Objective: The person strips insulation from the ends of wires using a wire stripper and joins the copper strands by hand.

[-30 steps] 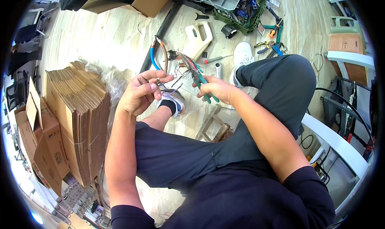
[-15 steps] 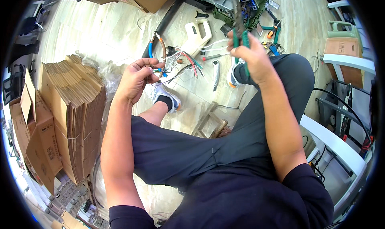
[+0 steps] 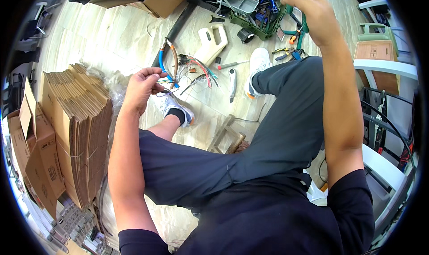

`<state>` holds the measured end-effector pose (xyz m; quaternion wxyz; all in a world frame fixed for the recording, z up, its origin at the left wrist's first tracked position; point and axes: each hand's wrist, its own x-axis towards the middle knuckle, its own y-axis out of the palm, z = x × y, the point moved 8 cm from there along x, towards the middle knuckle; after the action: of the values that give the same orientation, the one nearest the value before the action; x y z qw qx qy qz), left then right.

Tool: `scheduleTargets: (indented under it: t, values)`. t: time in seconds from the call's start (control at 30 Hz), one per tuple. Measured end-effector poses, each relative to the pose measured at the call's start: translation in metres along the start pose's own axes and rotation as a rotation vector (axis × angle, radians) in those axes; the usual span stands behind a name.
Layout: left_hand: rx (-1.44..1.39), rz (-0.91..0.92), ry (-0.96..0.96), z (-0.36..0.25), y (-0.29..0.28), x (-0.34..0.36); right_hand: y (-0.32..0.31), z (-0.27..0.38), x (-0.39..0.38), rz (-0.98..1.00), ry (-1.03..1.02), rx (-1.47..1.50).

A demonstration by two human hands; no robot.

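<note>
My left hand (image 3: pixel 144 88) is closed in a pinch on several thin coloured wires (image 3: pixel 166 81) above the floor near my left shoe. Toward the upper right, my right hand (image 3: pixel 316 14) grips green-handled pliers (image 3: pixel 304 20); the top edge of the picture cuts off their jaws. Just beyond the left hand, a thick blue and brown cable (image 3: pixel 174 60) lies against a black tube (image 3: pixel 182 26). A loose bunch of red, green and white wires (image 3: pixel 205 71) spreads beside it, next to a cream plastic handle piece (image 3: pixel 208 47).
A red-handled screwdriver (image 3: pixel 226 66) and a utility knife (image 3: pixel 232 84) lie between my feet. An open green toolbox (image 3: pixel 257 29) stands at the top, with more pliers (image 3: pixel 286 54) near it. Stacked flattened cardboard (image 3: pixel 82 121) stands left; a small wooden stool (image 3: pixel 223 134) sits between my legs.
My right hand has swung up and to the right with the pliers, away from the left hand. The left hand keeps its pinch on the wires. My right foot shows more fully.
</note>
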<state>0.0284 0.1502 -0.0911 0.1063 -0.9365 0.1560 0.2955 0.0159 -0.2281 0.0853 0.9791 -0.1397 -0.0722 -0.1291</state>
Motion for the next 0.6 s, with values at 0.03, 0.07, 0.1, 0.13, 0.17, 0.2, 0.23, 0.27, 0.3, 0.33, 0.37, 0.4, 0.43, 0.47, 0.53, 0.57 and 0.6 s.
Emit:
scheduleTargets:
  t: [0.03, 0.07, 0.1, 0.13, 0.17, 0.2, 0.23, 0.27, 0.3, 0.33, 0.37, 0.4, 0.43, 0.47, 0.53, 0.57, 0.6]
  values:
    - [0.01, -0.029, 0.002, 0.002, -0.006, 0.002, -0.004, -0.003, 0.003, 0.002, 0.03, -0.029]
    - [0.023, -0.057, 0.002, 0.003, -0.01, 0.003, -0.008, -0.009, 0.007, 0.002, 0.064, -0.057]
    - [0.024, -0.093, 0.02, 0.001, -0.014, 0.004, -0.011, -0.023, 0.011, -0.011, 0.105, -0.005]
    - [0.071, -0.118, 0.009, 0.0, -0.019, 0.003, -0.014, -0.033, 0.012, -0.057, 0.133, 0.046]
    - [0.119, -0.141, -0.004, -0.004, -0.023, 0.001, -0.016, -0.045, 0.012, -0.104, 0.164, 0.096]
    - [0.167, -0.164, -0.017, -0.007, -0.025, 0.0, -0.018, -0.055, 0.009, -0.152, 0.195, 0.145]
    - [0.241, -0.17, -0.025, -0.009, -0.025, 0.0, -0.016, -0.065, 0.006, -0.197, 0.228, 0.262]
    - [0.284, -0.137, -0.047, -0.004, -0.022, 0.0, -0.013, -0.074, 0.005, -0.195, 0.29, 0.296]
    - [0.326, -0.103, -0.068, 0.002, -0.019, -0.001, -0.011, -0.082, 0.004, -0.194, 0.351, 0.33]
    - [0.368, -0.067, -0.09, 0.009, -0.015, -0.001, -0.01, -0.09, 0.003, -0.194, 0.412, 0.363]
    - [0.42, -0.029, -0.109, 0.017, -0.007, 0.0, -0.009, -0.088, 0.008, -0.175, 0.372, 0.373]
    - [0.508, 0.042, -0.112, 0.03, -0.001, 0.002, -0.007, -0.084, 0.011, -0.182, 0.351, 0.389]
    - [0.56, 0.086, -0.135, 0.041, 0.005, 0.003, -0.005, -0.079, 0.014, -0.19, 0.33, 0.403]
    - [0.612, 0.13, -0.162, 0.052, 0.012, 0.001, -0.004, -0.076, 0.016, -0.196, 0.313, 0.421]
    - [0.727, 0.2, -0.153, 0.073, 0.017, 0.005, -0.003, -0.073, 0.023, -0.176, 0.26, 0.367]
    - [0.756, 0.201, -0.17, 0.08, 0.021, 0.01, -0.002, -0.071, 0.026, -0.168, 0.239, 0.332]
    - [0.759, 0.174, -0.178, 0.084, 0.023, 0.014, -0.001, -0.071, 0.029, -0.159, 0.219, 0.298]
